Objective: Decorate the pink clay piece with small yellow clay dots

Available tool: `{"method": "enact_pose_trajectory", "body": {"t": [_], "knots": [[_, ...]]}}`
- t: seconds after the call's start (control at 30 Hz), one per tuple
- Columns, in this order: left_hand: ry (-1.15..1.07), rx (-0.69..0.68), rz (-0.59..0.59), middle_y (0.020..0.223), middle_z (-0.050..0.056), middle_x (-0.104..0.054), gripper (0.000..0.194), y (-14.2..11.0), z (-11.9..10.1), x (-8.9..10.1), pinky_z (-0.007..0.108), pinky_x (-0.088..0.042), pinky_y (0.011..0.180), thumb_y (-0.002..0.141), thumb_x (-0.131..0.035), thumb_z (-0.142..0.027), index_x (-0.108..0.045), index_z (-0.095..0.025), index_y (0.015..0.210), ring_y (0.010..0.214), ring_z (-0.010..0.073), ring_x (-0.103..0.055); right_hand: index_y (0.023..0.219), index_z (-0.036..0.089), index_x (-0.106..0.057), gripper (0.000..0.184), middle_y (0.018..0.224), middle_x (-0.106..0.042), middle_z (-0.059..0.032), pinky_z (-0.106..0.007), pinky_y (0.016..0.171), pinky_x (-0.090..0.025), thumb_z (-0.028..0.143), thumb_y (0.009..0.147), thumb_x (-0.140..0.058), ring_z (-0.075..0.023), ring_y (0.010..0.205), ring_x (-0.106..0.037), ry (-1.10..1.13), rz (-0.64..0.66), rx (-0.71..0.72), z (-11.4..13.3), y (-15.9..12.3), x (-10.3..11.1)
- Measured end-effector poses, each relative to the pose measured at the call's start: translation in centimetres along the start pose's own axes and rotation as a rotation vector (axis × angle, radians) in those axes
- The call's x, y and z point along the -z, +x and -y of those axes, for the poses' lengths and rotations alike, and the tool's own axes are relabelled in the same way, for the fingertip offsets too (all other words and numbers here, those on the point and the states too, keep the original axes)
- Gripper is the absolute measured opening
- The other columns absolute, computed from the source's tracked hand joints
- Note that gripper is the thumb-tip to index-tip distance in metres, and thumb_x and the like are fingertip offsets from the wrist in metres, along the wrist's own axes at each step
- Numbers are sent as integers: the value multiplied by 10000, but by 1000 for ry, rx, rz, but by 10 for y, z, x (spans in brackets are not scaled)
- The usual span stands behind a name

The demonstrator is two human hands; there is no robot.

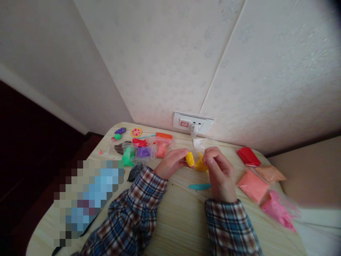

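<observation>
My left hand pinches a small yellow lump of modelling clay with a bumpy, dotted surface, held above the table. Close by on the right, my right hand is closed, thumb and fingertips pressed together; whatever lies between them is too small or hidden to name. Yellow clay in a bag shows just beside the right fingertips, partly covered by them. Below it, a flat turquoise clay knife lies on the table, its right end hidden behind my right hand.
Bags of green, purple and other clay lie at the left, near a grapefruit-like clay slice and purple clay grapes. Red, coral and pink packs lie right. A wall socket holds a plug.
</observation>
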State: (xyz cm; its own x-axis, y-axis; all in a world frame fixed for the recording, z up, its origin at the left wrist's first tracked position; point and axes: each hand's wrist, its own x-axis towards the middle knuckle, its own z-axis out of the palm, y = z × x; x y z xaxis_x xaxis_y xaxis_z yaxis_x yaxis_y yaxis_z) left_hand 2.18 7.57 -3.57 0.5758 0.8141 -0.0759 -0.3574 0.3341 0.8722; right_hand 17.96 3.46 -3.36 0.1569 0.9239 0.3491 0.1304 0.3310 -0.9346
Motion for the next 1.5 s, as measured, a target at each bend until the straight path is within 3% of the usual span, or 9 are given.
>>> {"method": "enact_pose_trajectory", "body": {"t": [0.17,0.37,0.57,0.87,1.13,1.5], "knots": [[46,3,9,1064,72,-657,273,1,-1,-1,383,-560,777,914,-578,-340,-613,-140,1097,893,185,-649,756,230,-639,118,820,-557,-19,-325,704,-380,323,816,-677,-184,797,-500,56,27,-1,3,3,-1],[40,-26,-53,891,25,-655,190,1,-2,-5,338,-539,724,890,-615,-315,-623,-132,939,783,151,-633,775,253,-682,54,826,-582,-19,-315,692,-399,293,810,-696,-179,810,-524,99,68,-22,7,4,-1],[46,-20,-124,675,-47,-653,397,1,-6,-8,246,-444,718,662,-804,-465,-610,-182,861,698,114,-605,751,250,-701,44,804,-608,-24,-320,679,-415,275,773,-729,-185,793,-544,106,87,-41,11,5,-3],[73,45,-99,717,-2,-689,461,0,-9,-12,300,-457,741,621,-808,-519,-658,-157,862,719,158,-632,818,283,-713,103,893,-575,-19,-340,786,-398,315,865,-627,-186,896,-536,182,-41,-37,-1,3,7],[117,38,-109,692,-21,-641,426,0,-15,-17,272,-422,726,594,-819,-517,-672,-152,759,692,128,-560,829,275,-740,131,951,-597,-52,-392,835,-409,373,835,-653,-222,937,-534,130,-1,-76,-3,2,4],[126,32,-69,653,-24,-630,396,0,-19,-21,300,-431,747,588,-828,-491,-662,-155,716,679,134,-562,806,283,-750,109,947,-589,-48,-362,759,-423,374,806,-690,-209,892,-536,188,43,-89,-2,2,0]]}}
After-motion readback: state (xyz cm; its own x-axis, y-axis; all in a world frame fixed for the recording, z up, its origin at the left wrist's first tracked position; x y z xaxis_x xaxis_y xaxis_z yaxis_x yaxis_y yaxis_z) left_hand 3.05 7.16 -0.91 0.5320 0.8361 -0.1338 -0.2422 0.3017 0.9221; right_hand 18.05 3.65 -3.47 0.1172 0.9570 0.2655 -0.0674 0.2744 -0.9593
